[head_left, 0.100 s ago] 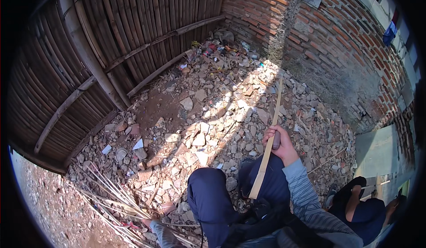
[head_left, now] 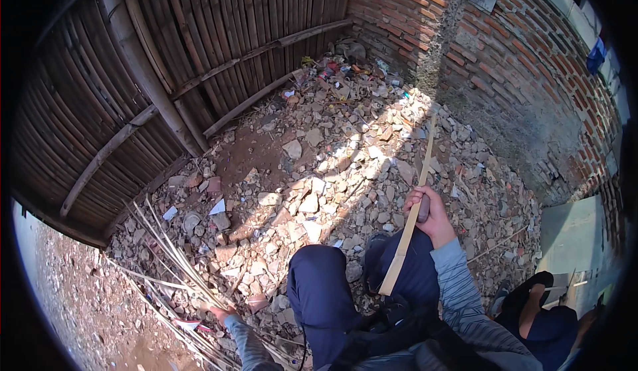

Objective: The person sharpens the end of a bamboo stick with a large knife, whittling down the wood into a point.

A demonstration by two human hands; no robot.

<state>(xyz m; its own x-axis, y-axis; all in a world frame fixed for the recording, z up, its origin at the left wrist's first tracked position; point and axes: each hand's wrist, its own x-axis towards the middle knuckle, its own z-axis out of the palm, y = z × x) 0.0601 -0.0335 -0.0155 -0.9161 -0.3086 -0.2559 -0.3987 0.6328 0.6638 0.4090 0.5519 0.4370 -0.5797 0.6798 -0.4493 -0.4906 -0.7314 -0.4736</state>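
Observation:
My right hand (head_left: 435,221) is closed in front of my right knee around a dark brown handle (head_left: 423,208), probably a knife's; its blade cannot be made out. The same hand grips a long flat bamboo strip (head_left: 401,258), which runs from my lap up and away toward the brick wall. Down at the lower left, my left hand (head_left: 220,312) is closed on several thin pale bamboo strips (head_left: 174,251) whose far ends fan out over the rubble. More such strips (head_left: 156,304) lie beneath and beside it, with a small red and white scrap (head_left: 188,324) among them.
Broken stone and brick rubble (head_left: 299,201) covers the ground around my knees. A bamboo slat wall (head_left: 219,32) stands at the left, a brick wall (head_left: 492,65) at the far right. Another person (head_left: 548,318) sits close by at the lower right, holding a pale strip.
My left hand has risen slightly, and the strips in it have separated from those on the ground. The whole view has shifted a little; my right hand keeps its grip.

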